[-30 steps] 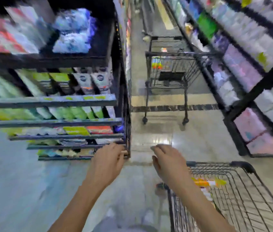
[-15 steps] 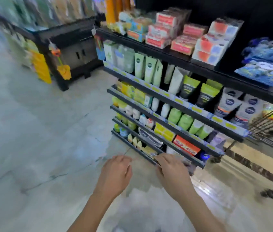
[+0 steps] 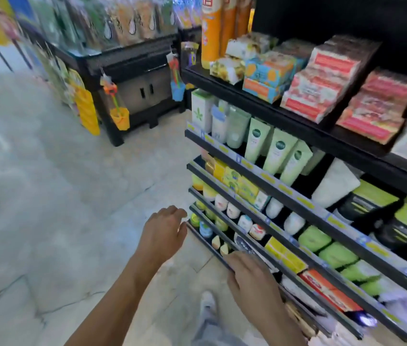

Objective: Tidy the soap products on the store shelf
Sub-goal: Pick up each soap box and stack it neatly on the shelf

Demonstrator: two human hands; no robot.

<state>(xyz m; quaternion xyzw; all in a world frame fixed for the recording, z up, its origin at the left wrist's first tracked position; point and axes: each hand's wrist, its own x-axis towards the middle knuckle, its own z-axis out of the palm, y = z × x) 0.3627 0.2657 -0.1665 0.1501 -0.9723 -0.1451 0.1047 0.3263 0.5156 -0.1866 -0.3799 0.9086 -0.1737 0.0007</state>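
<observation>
A black store shelf unit (image 3: pixel 282 188) fills the right side. Its top shelf carries stacked red and white soap packs (image 3: pixel 322 78) and orange and blue boxes (image 3: pixel 267 73). Lower rails hold pale green tubes (image 3: pixel 277 151), yellow boxes (image 3: pixel 237 183) and small bottles (image 3: pixel 232 211). My left hand (image 3: pixel 162 233) hovers with relaxed fingers just left of the lowest rails and holds nothing. My right hand (image 3: pixel 252 278) is in front of the bottom rails with its fingers loosely bent; I cannot tell whether it touches the rail.
A dark display stand (image 3: pixel 132 78) with hanging packets and yellow cards (image 3: pixel 85 108) stands at the back left. Grey tiled floor (image 3: pixel 47 196) spreads to the left. My shoe (image 3: pixel 207 303) is on the floor below the hands.
My view swung from the aisle and trolleys to the shelf unit and moved closer to it. Both hands stayed in front of me, and the left one now has its fingers spread wider.
</observation>
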